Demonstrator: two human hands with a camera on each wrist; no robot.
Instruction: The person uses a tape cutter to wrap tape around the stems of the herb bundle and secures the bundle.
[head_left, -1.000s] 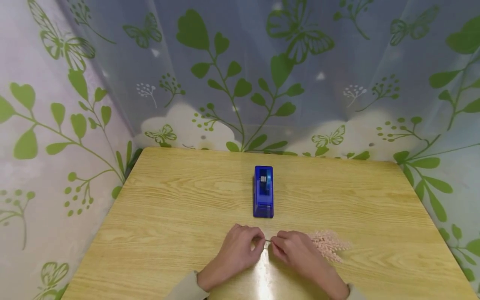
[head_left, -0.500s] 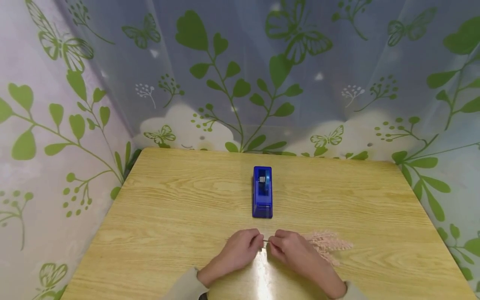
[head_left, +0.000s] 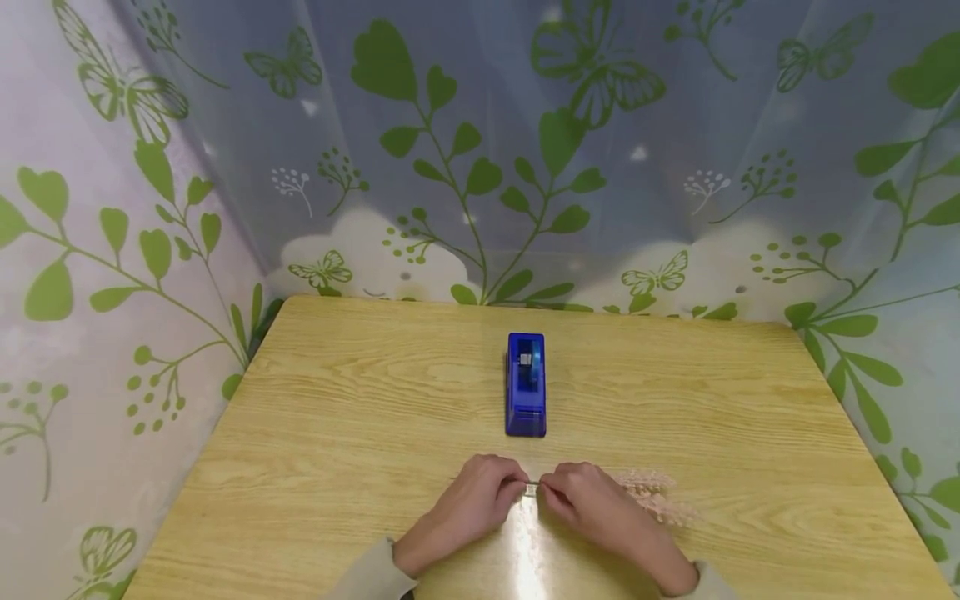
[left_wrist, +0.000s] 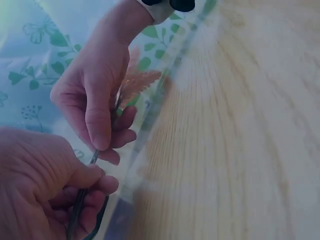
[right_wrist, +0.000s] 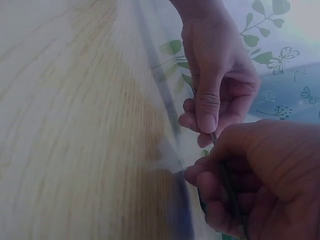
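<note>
Above the near part of the table, my two hands hold a thin dark stem [head_left: 532,482] between them. My left hand [head_left: 480,500] pinches it between thumb and fingers; in the left wrist view the stem runs back under that palm. Just right of it, my right hand [head_left: 596,508] pinches the same stem, fingertips close to the left ones. Feathery pale pink flower sprays [head_left: 660,496] show beyond the right hand, partly hidden by it. A small clear, pale-edged patch [head_left: 530,491] shows just below the stem between the fingertips.
A blue tape dispenser [head_left: 527,383] stands on the wood-grain table [head_left: 360,400], just beyond the hands. Curtains [head_left: 480,167] with green leaves and butterflies hang along the table's back and sides.
The pink sprays have turned and now show as two separate tufts. My left hand has shifted slightly, first away from the tape dispenser, then back. Both hands keep pinching the stem.
</note>
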